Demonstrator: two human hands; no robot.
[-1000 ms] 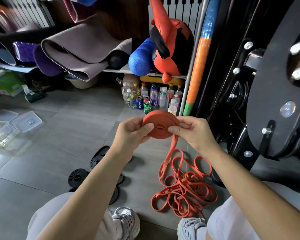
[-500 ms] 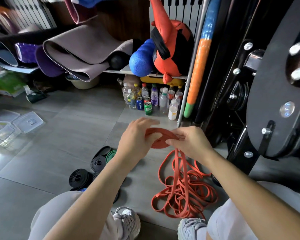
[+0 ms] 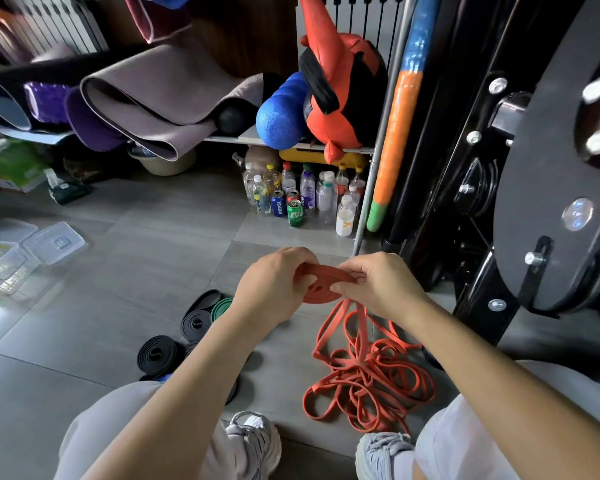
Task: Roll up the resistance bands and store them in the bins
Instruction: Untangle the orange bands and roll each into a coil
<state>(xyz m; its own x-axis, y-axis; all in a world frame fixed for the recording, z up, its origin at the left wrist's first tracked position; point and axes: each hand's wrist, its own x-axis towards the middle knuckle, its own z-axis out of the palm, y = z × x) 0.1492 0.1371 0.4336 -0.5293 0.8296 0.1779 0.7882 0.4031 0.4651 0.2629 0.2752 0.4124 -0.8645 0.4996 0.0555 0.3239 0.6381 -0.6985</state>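
a person's left hand [image 3: 274, 289] and right hand [image 3: 378, 285] each pinch an orange resistance band coil [image 3: 329, 277], held tilted near flat above the floor. the unwound tail drops from the coil's right edge, under the right hand, to a loose orange heap [image 3: 368, 379] between the shoes, so the next turns likely feed from below on that side. rolled black bands [image 3: 156, 355] lie to the left; clear plastic bins [image 3: 7, 261] sit well apart, far left. one blue can [image 3: 278, 204] reads "pepsi".
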